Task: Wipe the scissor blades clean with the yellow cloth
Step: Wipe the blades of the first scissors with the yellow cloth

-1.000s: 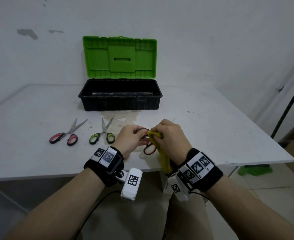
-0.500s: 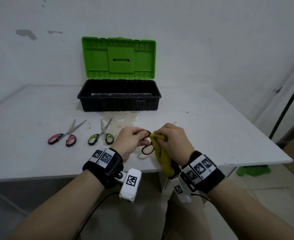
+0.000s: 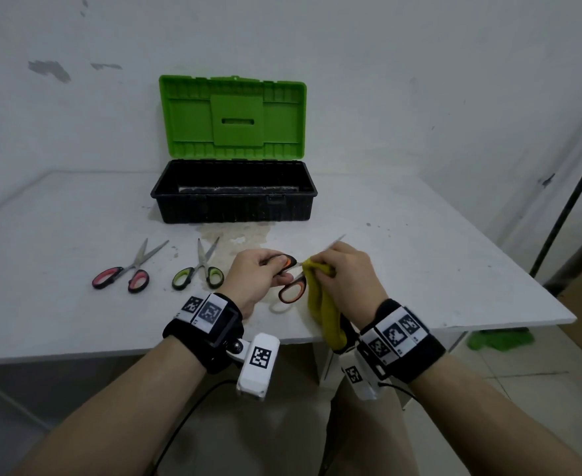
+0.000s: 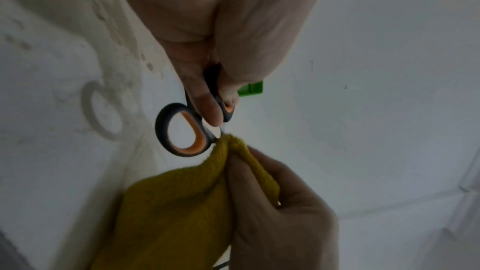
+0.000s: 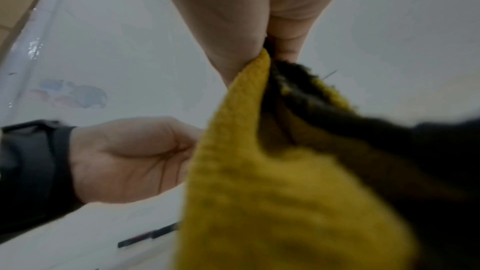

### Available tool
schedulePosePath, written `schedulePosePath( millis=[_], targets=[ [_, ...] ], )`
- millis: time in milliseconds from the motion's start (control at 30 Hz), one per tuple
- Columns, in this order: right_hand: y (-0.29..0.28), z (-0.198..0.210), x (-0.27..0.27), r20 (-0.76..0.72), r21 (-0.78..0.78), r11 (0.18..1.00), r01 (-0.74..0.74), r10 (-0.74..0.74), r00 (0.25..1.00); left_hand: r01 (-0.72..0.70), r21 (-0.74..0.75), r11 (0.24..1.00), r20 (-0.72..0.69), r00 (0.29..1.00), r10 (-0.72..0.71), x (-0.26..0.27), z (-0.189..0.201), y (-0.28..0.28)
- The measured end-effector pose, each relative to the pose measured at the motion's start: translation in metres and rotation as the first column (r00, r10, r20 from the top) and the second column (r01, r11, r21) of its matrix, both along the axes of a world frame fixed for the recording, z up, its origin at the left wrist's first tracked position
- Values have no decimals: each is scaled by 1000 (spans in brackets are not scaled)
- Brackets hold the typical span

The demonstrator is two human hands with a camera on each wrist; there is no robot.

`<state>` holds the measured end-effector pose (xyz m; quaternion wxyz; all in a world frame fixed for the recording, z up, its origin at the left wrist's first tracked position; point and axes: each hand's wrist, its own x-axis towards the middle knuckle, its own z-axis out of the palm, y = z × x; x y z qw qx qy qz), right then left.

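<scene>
— What moved? — Now the right hand point(image 3: 346, 276) and yellow cloth point(image 3: 322, 304) slid up the blades toward 1 o'clock.
— What shows only from the head view? — A bare blade tip past the knuckles.
— And the fingers? — Both hands' fingers are curled tight: the right ones squeeze the cloth round the blades, and the left hand point(image 3: 257, 274) grips the orange scissors point(image 3: 291, 286) above the table's point(image 3: 437, 269) near edge.

The yellow cloth point(image 3: 320, 297), pinched in the right hand point(image 3: 346, 276), has been drawn away from the handles of the orange-handled scissors point(image 3: 291, 278) and along the blades, so that both handle loops are now uncovered. More of the blade tip is exposed beyond the right hand's knuckles. The left hand point(image 3: 257, 276) has been shifted slightly leftward with the upper handle.
</scene>
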<state>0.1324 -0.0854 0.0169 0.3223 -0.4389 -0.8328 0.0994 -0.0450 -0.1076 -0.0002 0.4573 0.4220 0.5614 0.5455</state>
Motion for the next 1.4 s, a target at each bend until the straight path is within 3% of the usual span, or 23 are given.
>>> schedulePosePath(
  millis=[133, 333, 567, 733, 833, 1033, 1167, 1267, 1400],
  targets=[
    [7, 8, 14, -61, 28, 996, 81, -80, 995, -49, -16, 999, 26, 998, 50, -10, -4, 0],
    [-10, 1, -5, -31, 80, 991, -104, 107, 994, -14, -19, 1000, 75, 997, 16, -4, -1, 4],
    [12, 2, 19, -84, 44, 997, 64, -60, 995, -45, 0, 999, 114, 992, 45, -12, 3, 3],
    [-4, 9, 2, -111, 179, 982, -63, 84, 990, -24, -2, 1000, 78, 997, 24, -5, 0, 5],
    [7, 1, 0, -91, 145, 989, -39, 53, 994, 6, 3, 1000, 55, 998, -6, 2, -2, 3],
    [43, 3, 31, -210, 76, 981, 179, -159, 965, -86, 1, 996, 91, 992, 86, -7, -7, 8],
    [63, 12, 46, -296, -73, 957, 281, -290, 910, -98, 36, 995, 126, 988, 93, -7, 1, 19],
    [76, 12, 50, -361, -207, 929, 308, -365, 858, -112, 47, 993, 155, 982, 104, -3, 7, 28],
    [92, 6, 50, -362, -290, 910, 297, -391, 846, -130, 47, 990, 184, 976, 119, 2, 9, 36]
  ],
)
